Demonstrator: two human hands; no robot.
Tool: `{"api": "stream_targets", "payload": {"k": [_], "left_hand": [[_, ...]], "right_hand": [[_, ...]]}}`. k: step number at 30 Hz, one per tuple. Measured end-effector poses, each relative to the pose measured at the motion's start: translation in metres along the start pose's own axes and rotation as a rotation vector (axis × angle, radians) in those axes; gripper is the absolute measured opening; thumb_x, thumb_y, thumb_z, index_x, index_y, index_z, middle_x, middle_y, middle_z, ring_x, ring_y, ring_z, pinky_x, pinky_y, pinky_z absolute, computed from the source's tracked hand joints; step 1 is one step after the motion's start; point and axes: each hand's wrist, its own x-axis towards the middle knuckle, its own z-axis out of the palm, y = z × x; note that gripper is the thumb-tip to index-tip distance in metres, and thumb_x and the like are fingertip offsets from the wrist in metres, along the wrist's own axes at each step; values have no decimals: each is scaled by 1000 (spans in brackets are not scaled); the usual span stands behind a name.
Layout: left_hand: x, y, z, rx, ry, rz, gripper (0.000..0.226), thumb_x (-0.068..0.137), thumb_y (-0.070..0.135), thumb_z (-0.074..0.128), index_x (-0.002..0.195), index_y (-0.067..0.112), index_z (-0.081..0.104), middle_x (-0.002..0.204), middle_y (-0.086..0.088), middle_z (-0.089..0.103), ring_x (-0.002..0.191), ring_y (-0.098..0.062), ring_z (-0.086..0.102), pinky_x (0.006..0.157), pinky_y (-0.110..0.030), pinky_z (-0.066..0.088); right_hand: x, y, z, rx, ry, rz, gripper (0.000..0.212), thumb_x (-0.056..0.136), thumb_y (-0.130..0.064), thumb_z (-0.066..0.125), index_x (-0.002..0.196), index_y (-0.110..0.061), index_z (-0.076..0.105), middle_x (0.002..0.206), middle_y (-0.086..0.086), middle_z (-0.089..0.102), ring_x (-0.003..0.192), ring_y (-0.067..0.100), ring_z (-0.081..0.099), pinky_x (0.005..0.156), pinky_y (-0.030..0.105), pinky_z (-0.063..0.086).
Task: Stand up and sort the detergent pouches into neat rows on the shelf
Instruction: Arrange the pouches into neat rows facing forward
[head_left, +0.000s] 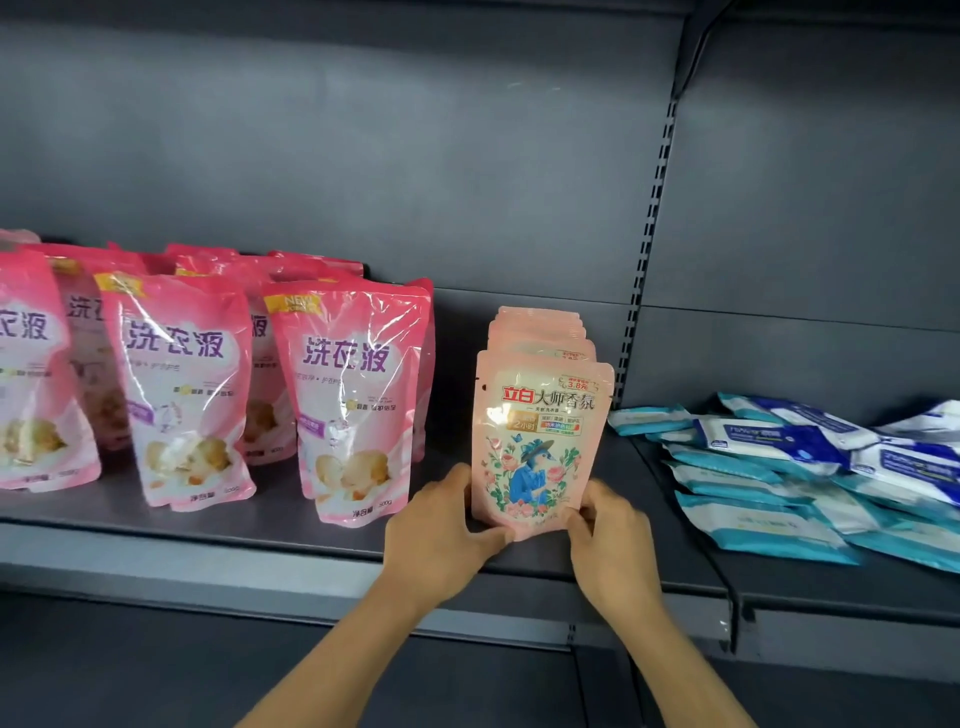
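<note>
A row of pale pink floral pouches stands upright on the dark grey shelf (291, 540), one behind another. The front floral pouch (540, 441) shows a blue figure among roses. My left hand (441, 525) grips its lower left corner, thumb across the bottom edge. My right hand (605, 535) pinches the lower right corner. To the left stand several bright pink detergent pouches (353, 395) with purple lettering, in rows reaching to the back panel.
Blue and white flat packs (779, 478) lie in a loose heap on the neighbouring shelf section at right. A slotted upright (647, 244) divides the two sections. A gap of bare shelf lies between the pink pouches and the floral row.
</note>
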Motion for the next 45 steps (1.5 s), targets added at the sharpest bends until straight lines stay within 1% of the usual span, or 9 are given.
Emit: {"api": "stream_targets", "payload": {"k": [12, 17, 21, 26, 31, 34, 38, 41, 45], "left_hand": [[0, 2, -2, 8, 1, -10, 38, 73, 45, 69, 98, 25, 48, 98, 15, 62, 90, -7, 60, 71, -28, 51], [-3, 1, -5, -39, -15, -23, 54, 74, 42, 71, 117, 25, 43, 111, 16, 62, 101, -7, 59, 76, -27, 50], [-29, -3, -9, -106, 58, 14, 73, 77, 36, 71, 138, 26, 31, 132, 13, 49, 121, -5, 47, 94, -24, 43], [-69, -23, -32, -163, 261, 159, 64, 80, 23, 72, 134, 27, 38, 127, 14, 46, 116, 1, 44, 94, -13, 36], [-59, -62, -72, -136, 480, 146, 60, 74, 14, 76, 124, 16, 42, 119, 6, 44, 113, -10, 44, 81, -7, 33], [-41, -87, -89, -168, 379, 103, 79, 72, 16, 78, 134, 15, 30, 133, 2, 35, 126, -12, 35, 97, -16, 32], [-23, -108, -94, -295, 130, 89, 99, 72, 28, 78, 146, 20, 13, 147, 4, 29, 135, -11, 32, 109, -30, 32], [-11, -113, -93, -357, 41, 113, 95, 73, 21, 77, 145, 18, 15, 135, 10, 43, 125, -6, 43, 100, -20, 34], [5, -119, -87, -389, -7, 131, 80, 71, 14, 76, 131, 26, 24, 117, 10, 56, 109, -8, 57, 91, -24, 49]], "right_hand": [[-1, -5, 3, -82, 7, 8, 18, 90, -8, 55, 107, -10, 59, 109, 4, 66, 96, 21, 62, 76, 34, 53], [-1, -3, 3, -54, -10, 5, 20, 87, -10, 60, 107, -13, 56, 110, 3, 65, 94, 17, 63, 78, 34, 54], [-14, -8, -10, 129, 43, 17, 54, 84, -10, 65, 131, -16, 39, 129, 3, 49, 107, 11, 55, 84, 23, 46], [-54, -36, -21, 160, 307, -279, 62, 75, 4, 69, 129, -9, 43, 130, 6, 43, 116, 4, 42, 92, 3, 32], [-73, -84, 10, 176, 142, -464, 52, 82, -3, 62, 127, -20, 43, 128, -10, 39, 118, -14, 35, 96, 8, 36], [-69, -111, 38, 163, 17, -336, 51, 89, -12, 57, 134, -21, 35, 126, -12, 35, 110, -15, 37, 93, 4, 31], [-48, -129, 72, 127, -51, -98, 45, 92, -9, 50, 135, -15, 37, 126, -4, 46, 115, 12, 51, 92, 19, 41], [-37, -132, 89, 96, -63, 24, 25, 91, -2, 45, 112, -14, 49, 105, 0, 60, 95, 17, 61, 82, 33, 53], [-31, -133, 100, 63, -28, 96, 11, 92, -3, 43, 92, -10, 51, 88, 4, 63, 80, 21, 62, 70, 37, 53]]}}
